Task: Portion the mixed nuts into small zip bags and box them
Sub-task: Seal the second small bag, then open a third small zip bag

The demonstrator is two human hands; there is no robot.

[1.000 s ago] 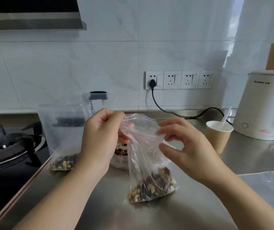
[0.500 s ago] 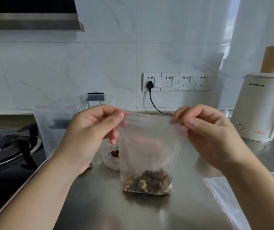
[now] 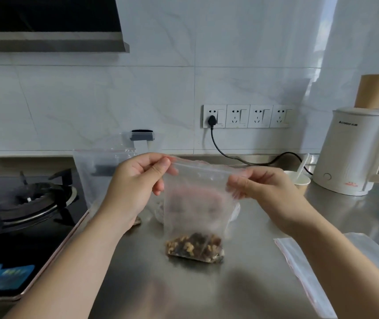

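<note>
A: Head view, left to right?
B: Left hand (image 3: 135, 187) pinches the small zip bag (image 3: 195, 203) at its top left corner; right hand (image 3: 262, 192) pinches the top right. Mixed nuts (image 3: 195, 248) sit in its bottom, on the steel counter (image 3: 206, 291)
</note>
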